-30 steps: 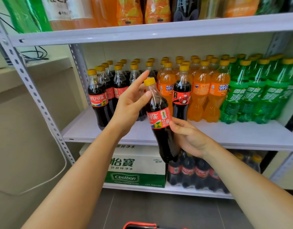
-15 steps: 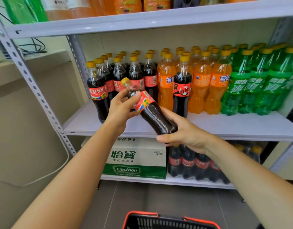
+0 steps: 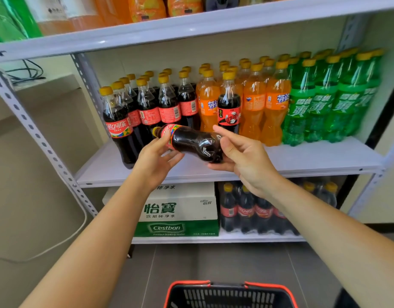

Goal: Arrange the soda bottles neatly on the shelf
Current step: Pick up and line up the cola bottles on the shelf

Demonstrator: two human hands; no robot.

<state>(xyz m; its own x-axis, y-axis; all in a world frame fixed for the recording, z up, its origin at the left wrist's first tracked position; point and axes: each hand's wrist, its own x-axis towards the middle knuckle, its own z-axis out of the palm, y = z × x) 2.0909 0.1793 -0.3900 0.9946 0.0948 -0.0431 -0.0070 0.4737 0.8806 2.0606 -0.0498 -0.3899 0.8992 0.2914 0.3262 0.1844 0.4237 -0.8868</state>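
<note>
A cola bottle (image 3: 191, 142) with a yellow cap and a red label lies nearly level in front of the middle shelf (image 3: 302, 158), its cap pointing left. My left hand (image 3: 155, 161) grips it around the label. My right hand (image 3: 242, 156) holds its base, thumb under and fingers over. On the shelf behind stand rows of cola bottles (image 3: 147, 107) at the left, orange soda bottles (image 3: 256, 101) in the middle and green soda bottles (image 3: 324, 98) at the right. One cola bottle with a black label (image 3: 229, 107) stands among the orange ones.
A red and black shopping basket (image 3: 229, 294) sits on the floor below my arms. The bottom shelf holds a Cestbon water carton (image 3: 176, 212) and a wrapped pack of cola (image 3: 253, 212). Large bottles fill the top shelf (image 3: 191, 25). A perforated grey upright (image 3: 36, 134) stands at the left.
The bottle has gone from upright to nearly level, cap swinging left and down. My left hand slid from the neck to the label; my right stays at the base. The view dropped, showing the basket.
</note>
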